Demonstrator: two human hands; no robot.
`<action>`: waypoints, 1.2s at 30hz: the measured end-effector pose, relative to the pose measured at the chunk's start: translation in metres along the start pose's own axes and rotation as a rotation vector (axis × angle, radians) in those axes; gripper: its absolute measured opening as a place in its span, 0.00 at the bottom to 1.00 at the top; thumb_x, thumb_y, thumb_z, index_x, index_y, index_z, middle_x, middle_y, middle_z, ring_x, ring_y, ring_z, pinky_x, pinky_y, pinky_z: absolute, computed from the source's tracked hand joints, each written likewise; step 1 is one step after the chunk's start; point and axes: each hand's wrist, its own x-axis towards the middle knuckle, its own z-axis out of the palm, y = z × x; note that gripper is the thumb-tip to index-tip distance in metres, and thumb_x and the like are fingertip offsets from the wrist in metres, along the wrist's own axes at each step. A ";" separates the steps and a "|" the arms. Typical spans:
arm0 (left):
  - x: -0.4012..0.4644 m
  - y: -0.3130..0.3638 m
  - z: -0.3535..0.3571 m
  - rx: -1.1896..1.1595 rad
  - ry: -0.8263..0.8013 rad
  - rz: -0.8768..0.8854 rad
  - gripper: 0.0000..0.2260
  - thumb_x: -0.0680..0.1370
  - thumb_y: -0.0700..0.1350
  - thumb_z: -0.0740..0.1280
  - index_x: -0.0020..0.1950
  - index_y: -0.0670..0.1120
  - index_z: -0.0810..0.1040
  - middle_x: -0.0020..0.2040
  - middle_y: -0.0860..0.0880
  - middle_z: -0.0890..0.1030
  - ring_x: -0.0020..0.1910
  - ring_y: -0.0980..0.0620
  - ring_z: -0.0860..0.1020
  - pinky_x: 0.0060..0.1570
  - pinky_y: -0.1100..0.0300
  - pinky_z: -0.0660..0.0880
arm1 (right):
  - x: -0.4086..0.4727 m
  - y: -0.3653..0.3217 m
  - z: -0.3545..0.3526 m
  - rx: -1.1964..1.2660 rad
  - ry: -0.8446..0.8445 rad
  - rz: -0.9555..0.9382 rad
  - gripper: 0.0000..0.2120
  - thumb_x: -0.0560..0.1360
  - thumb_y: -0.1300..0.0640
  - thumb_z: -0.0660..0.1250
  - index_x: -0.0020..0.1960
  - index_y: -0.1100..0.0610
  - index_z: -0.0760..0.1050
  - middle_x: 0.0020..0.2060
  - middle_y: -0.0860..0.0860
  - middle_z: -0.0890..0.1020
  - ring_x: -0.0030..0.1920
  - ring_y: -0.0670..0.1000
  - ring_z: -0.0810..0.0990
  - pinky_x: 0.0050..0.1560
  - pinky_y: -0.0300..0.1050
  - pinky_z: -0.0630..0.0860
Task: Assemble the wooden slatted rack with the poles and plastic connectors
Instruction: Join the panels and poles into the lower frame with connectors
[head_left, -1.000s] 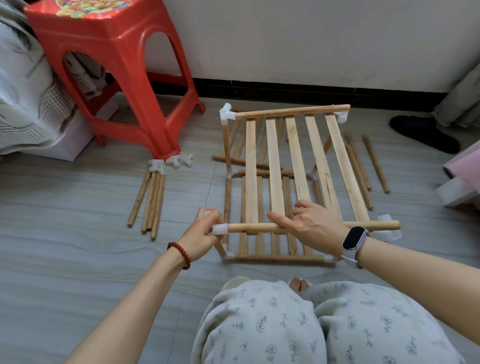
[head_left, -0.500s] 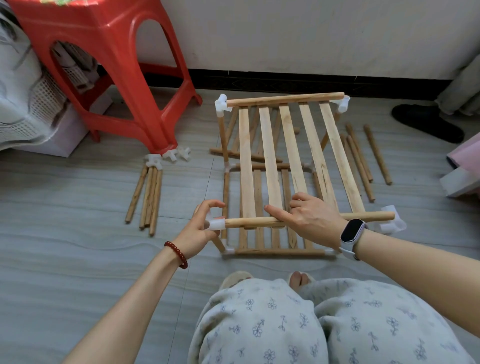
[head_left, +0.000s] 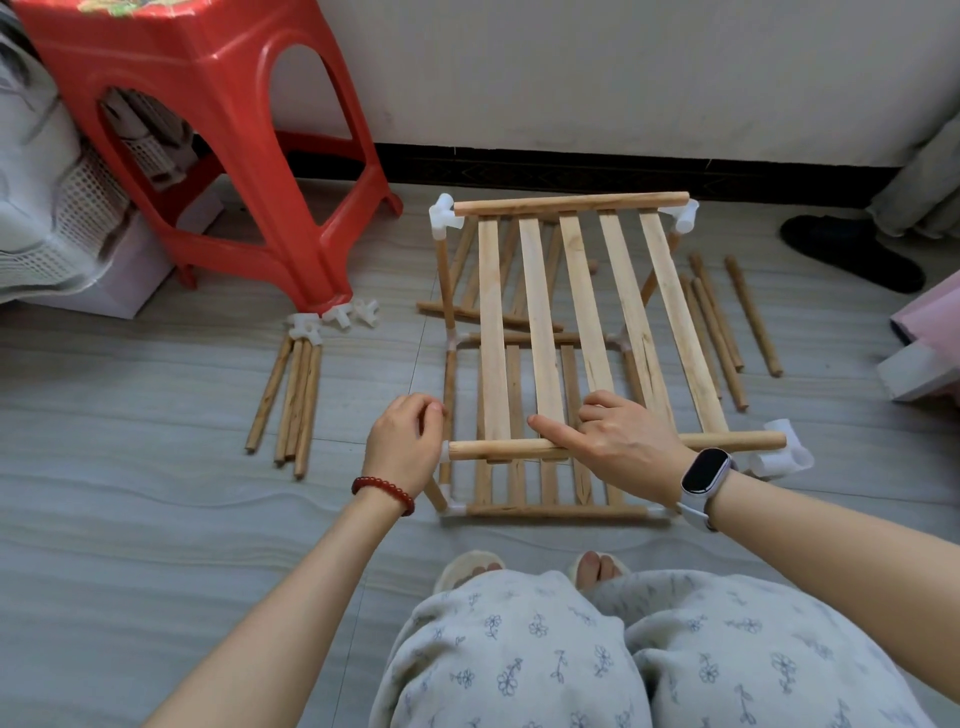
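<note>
Left hand (head_left: 402, 441) gripped corner connector (head_left: 444, 451), right hand (head_left: 613, 441) pressed front pole (head_left: 498, 449); right connector (head_left: 779, 457) hung loose, shelf could drop.

1. This is a room in a home, with grey wood-look floor tiles (head_left: 130, 545) meeting a plain white wall (head_left: 623, 78) along a dark patterned skirting (head_left: 597, 174).
2. A red plastic stool (head_left: 208, 130) stands by a white mesh basket (head_left: 67, 228) holding fabric.
3. A black slipper (head_left: 852, 252) lies near a curtain hem (head_left: 924, 192).
4. The person wears floral pyjama trousers (head_left: 597, 660) and open-toed house slippers (head_left: 467, 566).
</note>
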 end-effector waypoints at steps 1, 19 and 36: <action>-0.001 -0.001 0.002 0.060 0.029 0.065 0.09 0.80 0.40 0.58 0.46 0.43 0.78 0.40 0.52 0.76 0.43 0.54 0.72 0.38 0.67 0.62 | 0.000 0.000 0.000 -0.006 0.005 0.003 0.28 0.78 0.65 0.59 0.76 0.57 0.54 0.35 0.51 0.78 0.38 0.52 0.72 0.51 0.45 0.70; -0.004 -0.008 0.002 -0.430 0.052 -0.009 0.13 0.81 0.34 0.53 0.44 0.48 0.71 0.32 0.49 0.67 0.30 0.53 0.67 0.32 0.59 0.68 | 0.005 -0.001 0.001 0.033 -0.015 -0.001 0.29 0.78 0.65 0.58 0.76 0.56 0.52 0.36 0.52 0.78 0.40 0.53 0.73 0.54 0.46 0.70; -0.010 -0.005 0.006 -0.269 0.107 -0.015 0.09 0.81 0.36 0.54 0.45 0.47 0.70 0.31 0.52 0.68 0.30 0.52 0.69 0.30 0.59 0.66 | 0.029 -0.015 0.007 0.040 0.002 -0.052 0.26 0.80 0.64 0.53 0.75 0.57 0.50 0.32 0.50 0.68 0.38 0.54 0.71 0.55 0.45 0.65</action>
